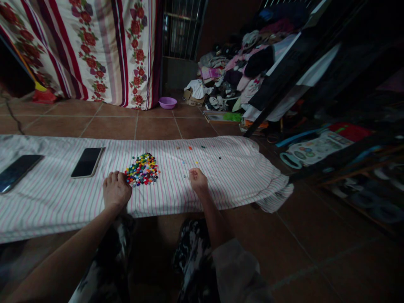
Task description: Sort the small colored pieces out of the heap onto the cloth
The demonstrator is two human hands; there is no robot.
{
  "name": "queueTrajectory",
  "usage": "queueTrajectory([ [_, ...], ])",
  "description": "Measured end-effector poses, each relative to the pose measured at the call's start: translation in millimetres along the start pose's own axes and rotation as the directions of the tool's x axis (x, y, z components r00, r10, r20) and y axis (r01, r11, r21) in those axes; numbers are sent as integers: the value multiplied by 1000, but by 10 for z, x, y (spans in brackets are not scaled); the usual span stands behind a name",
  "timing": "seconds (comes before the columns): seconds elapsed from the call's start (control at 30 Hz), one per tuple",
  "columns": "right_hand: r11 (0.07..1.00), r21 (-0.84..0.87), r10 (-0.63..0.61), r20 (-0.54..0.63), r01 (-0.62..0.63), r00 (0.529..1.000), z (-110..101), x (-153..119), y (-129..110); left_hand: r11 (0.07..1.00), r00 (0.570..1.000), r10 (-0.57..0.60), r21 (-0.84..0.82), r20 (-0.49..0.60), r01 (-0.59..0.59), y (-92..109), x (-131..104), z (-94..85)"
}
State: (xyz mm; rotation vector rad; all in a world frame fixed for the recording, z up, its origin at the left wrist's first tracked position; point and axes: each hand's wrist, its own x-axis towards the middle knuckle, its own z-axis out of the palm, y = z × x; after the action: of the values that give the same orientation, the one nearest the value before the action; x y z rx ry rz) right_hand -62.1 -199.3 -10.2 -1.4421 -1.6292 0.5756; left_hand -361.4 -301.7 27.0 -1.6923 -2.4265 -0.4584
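A heap of small multicoloured pieces [143, 169], like beads or tiny bricks, lies on a striped cloth [172, 193]. My left hand [116, 188] rests on the cloth against the heap's left edge, back up, fingers curled under; its palm is hidden. To the right of the heap, my right hand [198, 181] is closed with thumb and fingertips together low over the cloth; whatever it holds is too small to make out. Single pieces lie spaced apart around it: a yellow piece [197, 162], a blue piece [183, 162], an orange piece [190, 148] and a black piece [220, 158].
Left of the heap lie a phone [87, 162] and another dark phone [19, 171]. Beyond the cloth, a purple basin [167, 102] stands on the tiled floor near a floral curtain [110, 50]. A pile of clothes [235, 71] is at the back right.
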Motion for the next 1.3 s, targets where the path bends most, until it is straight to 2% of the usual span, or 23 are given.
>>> queueTrajectory([
  [0.17, 1000, 7, -17, -122, 18, 992, 37, 22, -7, 1000, 1000, -13, -2, 5, 13, -14, 6, 28],
  [0.3, 994, -4, -112, -127, 112, 986, 68, 2, -182, 1000, 1000, -18, 3, 11, 18, -16, 9, 39],
  [0.4, 983, -19, -184, -76, 183, 980, 125, -33, -361, 1000, 1000, -18, 8, 11, 18, -14, 8, 41],
  [0.53, 967, -13, -254, 55, 255, 966, 271, -91, -561, 999, 1000, -27, 19, 13, 26, -10, 4, 43],
  [0.67, 952, 21, -304, 197, 306, 932, 483, -141, -659, 1000, 1000, -20, 18, 1, 20, -17, 4, 59],
  [0.77, 939, 17, -336, 262, 344, 905, 640, -164, -686, 1000, 1000, -19, 20, -1, 19, -23, 5, 66],
  [0.87, 927, -15, -354, 295, 375, 887, 755, -176, -704, 1000, 1000, -14, 19, -3, 14, -26, 5, 66],
  [0.97, 926, -78, -332, 305, 371, 893, 810, -184, -724, 1000, 1000, -2, 23, -15, 2, -27, 3, 69],
  [1.3, 917, -233, -241, 323, 324, 915, 825, -191, -815, 999, 1000, 1, 34, -23, 0, -33, 7, 90],
])
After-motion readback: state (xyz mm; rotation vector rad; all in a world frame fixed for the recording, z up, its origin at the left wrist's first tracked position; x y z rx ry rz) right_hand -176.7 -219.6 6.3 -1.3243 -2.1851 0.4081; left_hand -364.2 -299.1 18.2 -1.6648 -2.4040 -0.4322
